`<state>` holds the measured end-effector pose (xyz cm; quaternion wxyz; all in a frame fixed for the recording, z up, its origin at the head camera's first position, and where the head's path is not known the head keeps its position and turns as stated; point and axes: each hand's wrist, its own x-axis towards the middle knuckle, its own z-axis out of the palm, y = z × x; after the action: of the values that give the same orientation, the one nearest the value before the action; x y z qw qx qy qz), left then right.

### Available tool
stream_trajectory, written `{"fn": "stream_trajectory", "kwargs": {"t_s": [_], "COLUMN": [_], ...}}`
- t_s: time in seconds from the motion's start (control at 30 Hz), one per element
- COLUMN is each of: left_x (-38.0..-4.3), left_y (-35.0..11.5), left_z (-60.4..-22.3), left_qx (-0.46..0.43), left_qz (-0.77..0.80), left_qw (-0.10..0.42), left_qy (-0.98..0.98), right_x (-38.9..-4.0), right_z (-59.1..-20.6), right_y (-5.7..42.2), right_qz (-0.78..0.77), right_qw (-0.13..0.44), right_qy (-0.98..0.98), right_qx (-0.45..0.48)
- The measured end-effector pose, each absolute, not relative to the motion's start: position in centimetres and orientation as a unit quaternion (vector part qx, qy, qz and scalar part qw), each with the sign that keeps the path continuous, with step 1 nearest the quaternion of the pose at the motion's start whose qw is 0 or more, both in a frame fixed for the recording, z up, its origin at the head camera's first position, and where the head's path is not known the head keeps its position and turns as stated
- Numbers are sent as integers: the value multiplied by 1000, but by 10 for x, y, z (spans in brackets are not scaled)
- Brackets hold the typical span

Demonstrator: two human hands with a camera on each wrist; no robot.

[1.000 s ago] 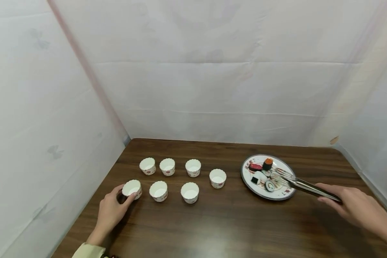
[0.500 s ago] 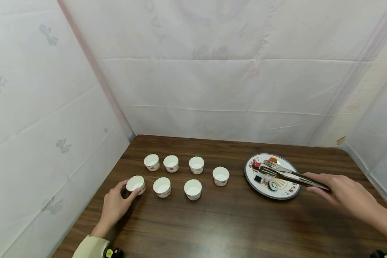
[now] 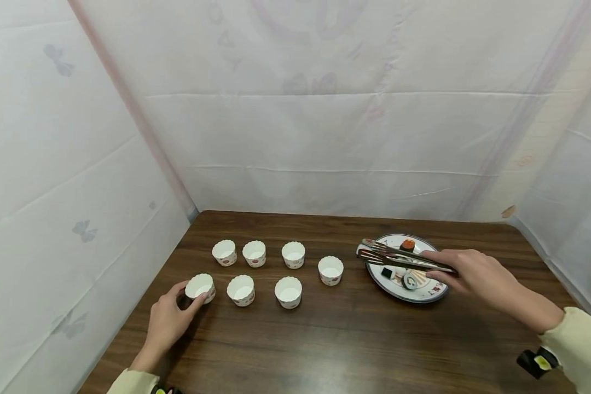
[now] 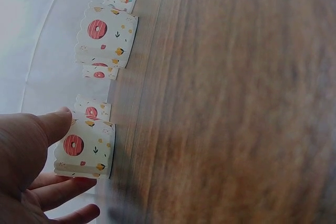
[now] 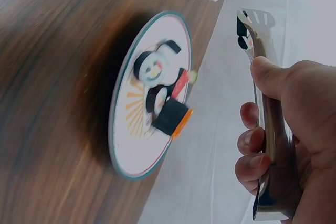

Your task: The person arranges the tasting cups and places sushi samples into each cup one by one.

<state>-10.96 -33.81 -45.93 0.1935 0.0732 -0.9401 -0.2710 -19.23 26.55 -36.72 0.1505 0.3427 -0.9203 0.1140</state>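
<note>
My left hand (image 3: 169, 316) holds a white paper baking cup (image 3: 200, 287) at the near left of the row, thumb on one side and fingers on the other. In the left wrist view the cup's donut print faces out and its base is at the table. My right hand (image 3: 473, 273) grips metal tongs (image 5: 274, 145) above the plate (image 3: 423, 296). A small black-and-white piece of sushi (image 5: 242, 29) sits between the tong tips, partly hidden by them. On the plate lie several sushi pieces, among them a maki roll (image 3: 409, 281) and an orange-topped one (image 3: 407, 245).
Several more paper cups stand in two rows on the brown wooden table (image 3: 354, 339), the rightmost cup (image 3: 330, 271) closest to the plate. Pale printed sheeting (image 3: 285, 131) hangs behind the table and along both sides.
My right hand has lifted the tongs off the plate's pieces and moved left, tips now past the plate's left rim with sushi between them. My left hand keeps its hold on the cup.
</note>
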Motion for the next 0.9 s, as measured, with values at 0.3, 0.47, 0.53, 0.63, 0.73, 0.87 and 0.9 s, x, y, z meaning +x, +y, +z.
{"fn": "stream_trajectory", "kwargs": {"t_s": [0.3, 0.47, 0.53, 0.63, 0.73, 0.87, 0.9], "left_x": [-109, -109, -109, -109, -110, -110, -111], "left_y": [-339, -337, -337, -337, -337, -337, -337], "left_z": [-459, -458, -458, -458, -459, -460, -460], "left_qx": [74, 73, 74, 75, 75, 73, 71], "left_qz": [-263, -263, -265, -267, -267, -267, -267], "left_qw": [191, 188, 187, 184, 184, 188, 188], "left_qy": [-943, -943, -943, -943, -943, -942, -942], "right_x": [-203, -211, -214, -218, -220, -221, -221], "right_z": [-359, -356, -355, -354, -352, -351, -352], "right_y": [217, 189, 178, 160, 142, 116, 110], "right_qz": [135, 130, 127, 130, 137, 144, 143], "right_qw": [112, 109, 106, 96, 82, 66, 63], "right_qy": [-915, -909, -906, -901, -895, -888, -888], "right_qx": [364, 381, 389, 403, 417, 431, 433]}}
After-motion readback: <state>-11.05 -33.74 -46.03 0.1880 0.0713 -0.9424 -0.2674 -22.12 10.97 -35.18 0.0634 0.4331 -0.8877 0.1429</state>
